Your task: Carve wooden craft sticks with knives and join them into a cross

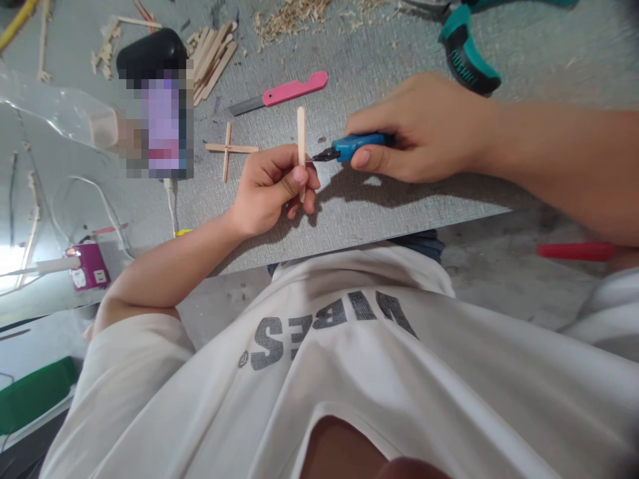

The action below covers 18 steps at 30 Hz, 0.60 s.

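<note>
My left hand (pixel 277 186) pinches a wooden craft stick (pixel 301 130) upright between thumb and fingers. From the right, my right hand (pixel 414 130) grips blue-handled pliers (pixel 357 146) whose dark jaws point at the stick. A thin metal piece, like a wire or pin, shows between the jaws and the stick; its end is too small to make out. Left of my left hand, two crossed wooden sticks (pixel 227 150) lie on the table. A pink folding saw-like knife (pixel 294 91) with a grey blade rests just beyond both hands.
Craft sticks (pixel 212 60) lie piled at the back left beside a black rounded object (pixel 152 53). Wood shavings (pixel 289 20) cover the far middle. Teal-and-black pliers (pixel 466 53) lie back right. A clear plastic bottle (pixel 60 106), white cable (pixel 107 199) and purple socket block (pixel 87 266) sit left.
</note>
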Tool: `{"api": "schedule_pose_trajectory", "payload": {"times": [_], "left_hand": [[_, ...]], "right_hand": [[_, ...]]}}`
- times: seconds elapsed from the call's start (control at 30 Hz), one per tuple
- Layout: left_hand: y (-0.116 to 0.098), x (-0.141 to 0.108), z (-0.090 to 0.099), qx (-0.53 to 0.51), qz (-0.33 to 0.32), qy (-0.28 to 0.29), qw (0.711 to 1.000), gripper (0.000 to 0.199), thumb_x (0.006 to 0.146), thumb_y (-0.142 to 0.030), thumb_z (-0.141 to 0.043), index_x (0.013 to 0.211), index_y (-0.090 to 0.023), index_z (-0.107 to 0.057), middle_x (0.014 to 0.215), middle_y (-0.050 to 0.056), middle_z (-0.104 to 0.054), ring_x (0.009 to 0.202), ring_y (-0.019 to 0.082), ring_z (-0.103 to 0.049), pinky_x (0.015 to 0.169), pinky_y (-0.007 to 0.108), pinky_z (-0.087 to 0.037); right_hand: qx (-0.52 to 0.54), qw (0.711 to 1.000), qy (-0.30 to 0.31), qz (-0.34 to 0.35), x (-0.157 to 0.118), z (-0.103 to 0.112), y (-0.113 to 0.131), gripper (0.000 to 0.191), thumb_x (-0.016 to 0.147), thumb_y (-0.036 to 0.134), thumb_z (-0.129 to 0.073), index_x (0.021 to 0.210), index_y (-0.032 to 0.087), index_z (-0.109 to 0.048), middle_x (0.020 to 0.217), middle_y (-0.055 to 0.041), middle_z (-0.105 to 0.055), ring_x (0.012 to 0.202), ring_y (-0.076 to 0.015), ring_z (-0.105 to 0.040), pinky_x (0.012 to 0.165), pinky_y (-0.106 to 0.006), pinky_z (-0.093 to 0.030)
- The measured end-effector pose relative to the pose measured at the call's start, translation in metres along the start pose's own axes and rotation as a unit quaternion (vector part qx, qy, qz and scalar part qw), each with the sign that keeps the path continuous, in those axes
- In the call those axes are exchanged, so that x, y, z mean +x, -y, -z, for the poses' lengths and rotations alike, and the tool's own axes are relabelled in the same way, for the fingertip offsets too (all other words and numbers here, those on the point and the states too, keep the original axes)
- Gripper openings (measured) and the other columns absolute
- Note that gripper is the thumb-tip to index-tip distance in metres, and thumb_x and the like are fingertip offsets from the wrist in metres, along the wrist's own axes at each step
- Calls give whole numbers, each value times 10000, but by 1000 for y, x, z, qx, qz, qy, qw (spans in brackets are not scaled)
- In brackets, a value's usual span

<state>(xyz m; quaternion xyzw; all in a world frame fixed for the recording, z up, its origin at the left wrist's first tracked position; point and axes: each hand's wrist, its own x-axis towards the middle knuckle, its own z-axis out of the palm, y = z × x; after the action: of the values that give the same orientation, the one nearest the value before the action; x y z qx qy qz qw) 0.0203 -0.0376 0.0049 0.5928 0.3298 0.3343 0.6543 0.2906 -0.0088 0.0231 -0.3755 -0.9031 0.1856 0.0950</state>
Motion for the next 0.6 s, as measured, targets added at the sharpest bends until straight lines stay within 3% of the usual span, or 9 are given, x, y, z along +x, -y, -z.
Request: {"api": "schedule_pose_trajectory", "payload": {"times": [0.1, 0.3, 0.6], "left_hand": [[2, 0, 0, 4, 7, -7, 1000, 623, 873, -803, -864, 794, -210, -688, 593, -10, -716, 372, 70, -511, 372, 215, -374], [0, -1, 0, 9, 19, -20, 1000, 626, 872, -796, -869, 780, -206, -680, 580, 9, -702, 373, 84, -531, 381, 237, -405], [-4, -5, -4, 8, 13, 38, 999, 594, 889, -769, -878, 748, -207, -742, 619, 32, -761, 378, 75, -492, 363, 245, -347]], "right_hand": [[3, 1000, 5, -4, 0, 0, -1, 725, 1048, 904, -168, 761, 273, -380, 560, 10, -431, 553, -188, -419, 659, -397, -288], [5, 1000, -11, 11, 0, -2, -2, 731, 1035, 910, -177, 755, 269, -391, 552, 7, -444, 551, -190, -407, 641, -398, -285], [7, 998, 63, -10, -3, 0, 2, 511, 1079, 697, -523, 809, 263, -507, 612, 16, -536, 606, -197, -483, 674, -376, -263]]}}
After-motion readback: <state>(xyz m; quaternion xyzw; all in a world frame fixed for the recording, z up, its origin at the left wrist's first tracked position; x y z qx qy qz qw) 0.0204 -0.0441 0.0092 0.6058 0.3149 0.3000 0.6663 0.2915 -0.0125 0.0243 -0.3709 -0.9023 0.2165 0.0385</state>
